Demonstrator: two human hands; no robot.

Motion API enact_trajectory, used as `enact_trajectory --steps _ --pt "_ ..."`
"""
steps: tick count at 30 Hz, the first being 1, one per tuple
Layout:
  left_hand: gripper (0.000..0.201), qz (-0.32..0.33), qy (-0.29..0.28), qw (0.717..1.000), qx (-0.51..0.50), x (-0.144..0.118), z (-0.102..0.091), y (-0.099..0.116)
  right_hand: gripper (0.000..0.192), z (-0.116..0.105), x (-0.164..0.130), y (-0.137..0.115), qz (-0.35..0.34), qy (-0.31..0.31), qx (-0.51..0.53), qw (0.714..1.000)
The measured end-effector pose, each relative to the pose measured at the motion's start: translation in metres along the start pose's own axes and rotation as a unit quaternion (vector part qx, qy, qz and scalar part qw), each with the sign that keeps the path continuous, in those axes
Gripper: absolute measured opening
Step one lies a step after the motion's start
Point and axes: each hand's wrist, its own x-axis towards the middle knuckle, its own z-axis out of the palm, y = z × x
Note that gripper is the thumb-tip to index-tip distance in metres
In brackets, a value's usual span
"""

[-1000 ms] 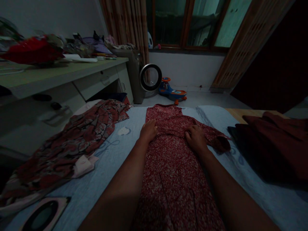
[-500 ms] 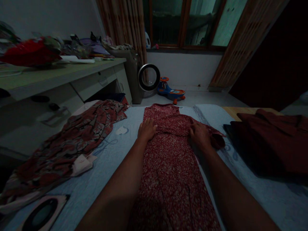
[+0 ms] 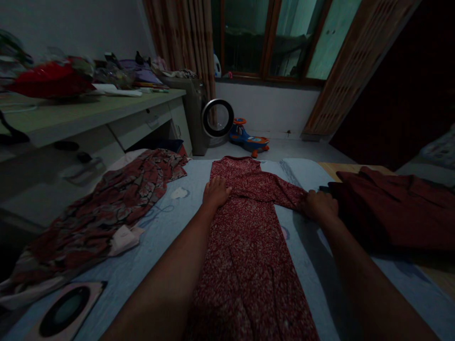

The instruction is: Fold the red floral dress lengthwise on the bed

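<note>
A long dark-red speckled dress [image 3: 245, 246] lies lengthwise in front of me on the light-blue bed sheet [image 3: 177, 222], its neckline at the far end. One sleeve [image 3: 273, 187] crosses the upper body of the dress and stretches out to the right. Flat on the left edge of the dress rests my left hand [image 3: 217, 192], its fingers laid out over the fabric. My right hand [image 3: 320, 206] is closed on the cuff end of the sleeve, close to the folded clothes at the right; its fingertips are partly hidden.
Folded dark-red and black clothes [image 3: 394, 208] lie at the right. A patterned garment [image 3: 117, 203] is spread at the left, with a boxy item with a dark oval [image 3: 67, 308] near me. Beyond stand a cluttered desk [image 3: 142, 106], a washing machine's open door [image 3: 217, 118] and a ride-on toy [image 3: 249, 139].
My right hand has moved right, drawing the sleeve's end out with it so the sleeve lies straighter. My left hand stays on the dress. The view has shifted slightly.
</note>
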Motion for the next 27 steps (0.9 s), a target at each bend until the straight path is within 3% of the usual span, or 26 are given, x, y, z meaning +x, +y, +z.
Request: enact_trajectory --steps 4,7,9,11,13,14,16,21,23,27 --pt "0.059 0.001 -0.007 1.000 0.002 0.000 0.001 0.000 0.030 0.002 -0.001 0.006 0.010 -0.005 0.045 0.999" --pt "0.058 0.003 -0.006 1.000 0.001 0.000 0.000 0.000 0.023 -0.002 -0.005 0.008 0.031 0.037 0.208 0.977" --pt "0.056 0.003 -0.015 1.000 -0.016 0.001 -0.003 -0.002 0.022 -0.007 -0.012 0.007 0.036 0.070 0.373 0.925" --pt "0.050 -0.001 -0.026 0.998 -0.065 0.005 -0.008 -0.004 0.027 -0.016 -0.023 0.004 0.033 0.075 0.536 0.840" --pt "0.040 -0.019 -0.019 0.983 -0.181 0.012 -0.014 -0.005 0.032 -0.027 -0.036 0.000 0.023 0.051 0.635 0.771" --pt "0.036 -0.033 -0.013 0.968 -0.250 0.017 -0.017 -0.004 0.035 -0.032 -0.043 -0.003 0.013 0.034 0.659 0.751" --pt "0.031 -0.062 -0.012 0.928 -0.368 0.027 -0.022 -0.002 0.038 -0.043 -0.057 -0.008 -0.017 -0.006 0.681 0.733" --pt "0.026 -0.117 -0.070 0.857 -0.497 0.049 -0.024 0.011 0.039 -0.060 -0.090 -0.026 -0.189 -0.064 0.670 0.715" --pt "0.022 -0.140 -0.096 0.819 -0.549 0.053 -0.024 0.016 0.036 -0.061 -0.103 -0.035 -0.270 -0.065 0.627 0.727" --pt "0.018 -0.170 -0.116 0.743 -0.637 0.055 -0.024 0.022 0.052 -0.061 -0.130 -0.057 -0.403 -0.072 0.544 0.732"
